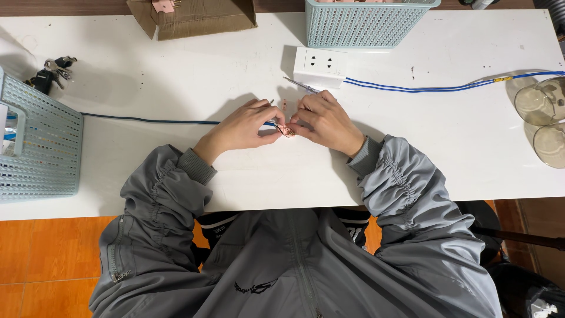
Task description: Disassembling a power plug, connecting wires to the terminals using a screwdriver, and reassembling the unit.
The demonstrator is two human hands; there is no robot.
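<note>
Pinching a small coppery part (288, 131) between the fingertips of both hands, I am working it at the middle of the tabletop (176, 76). My left hand (244, 126) is closing its grip on the part's left side, where a dark cable (147, 121) is running in from the left. My right hand (323, 121) is clamping the other side and seems to be holding a thin tool (297, 85) pointing far-left. I judge this a fitting step, calling next for a steady, fine push. Just beyond my knuckles a white power strip (321, 65) is lying, its blue wires (424, 88) trailing right.
</note>
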